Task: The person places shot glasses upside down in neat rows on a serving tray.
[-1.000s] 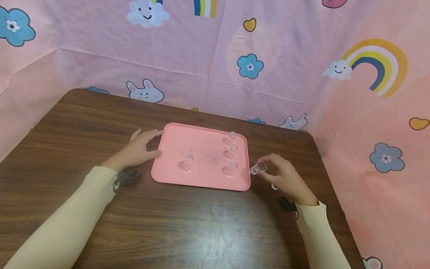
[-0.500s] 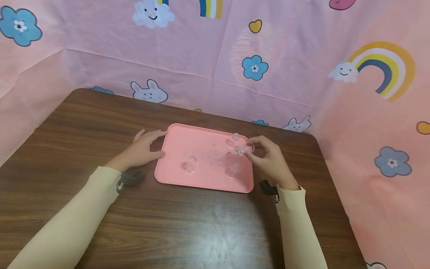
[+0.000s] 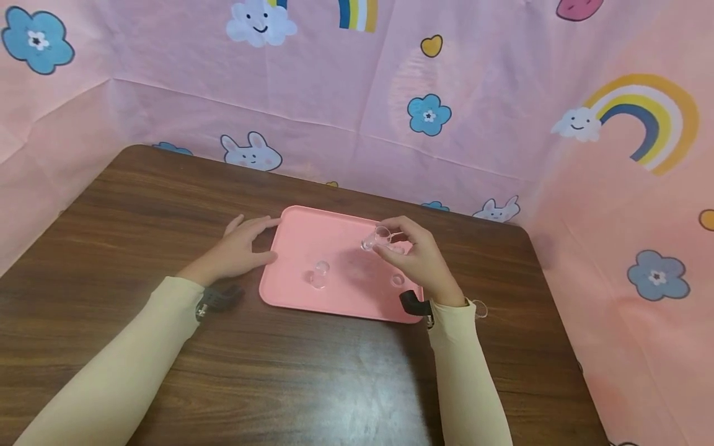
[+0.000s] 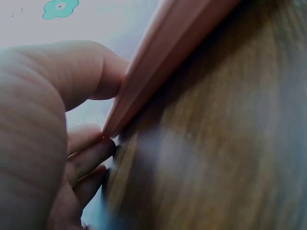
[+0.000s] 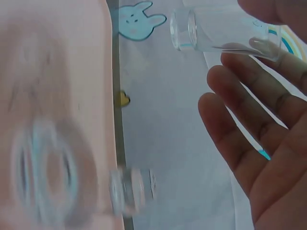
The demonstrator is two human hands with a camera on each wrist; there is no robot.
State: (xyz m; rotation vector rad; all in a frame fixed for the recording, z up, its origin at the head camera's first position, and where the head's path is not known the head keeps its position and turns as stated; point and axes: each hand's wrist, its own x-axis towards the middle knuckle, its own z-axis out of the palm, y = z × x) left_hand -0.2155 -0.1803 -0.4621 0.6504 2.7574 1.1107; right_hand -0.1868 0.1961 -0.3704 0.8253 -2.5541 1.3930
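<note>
My right hand (image 3: 423,261) pinches a small clear shot glass (image 3: 370,240) between thumb and fingers, over the right part of the pink tray (image 3: 312,224). In the right wrist view the held glass (image 5: 225,29) lies tilted on its side, its thick base pointing away from the palm. The left hand (image 3: 230,253) rests at the tray's left rim, thumb and index finger touching it. Several clear glasses stand on the tray: one glass (image 3: 318,277) left of the middle, another glass (image 3: 398,281) under the right wrist. Others are partly hidden behind the right hand.
Another clear glass (image 3: 481,309) is on the brown wooden table (image 3: 346,384), partly covered by the right sleeve. Patterned pink cloth (image 3: 318,105) hangs along the table's back and right sides.
My right hand has carried the shot glass leftward from beside the tray's right edge to over the tray. The left hand stays at the left rim.
</note>
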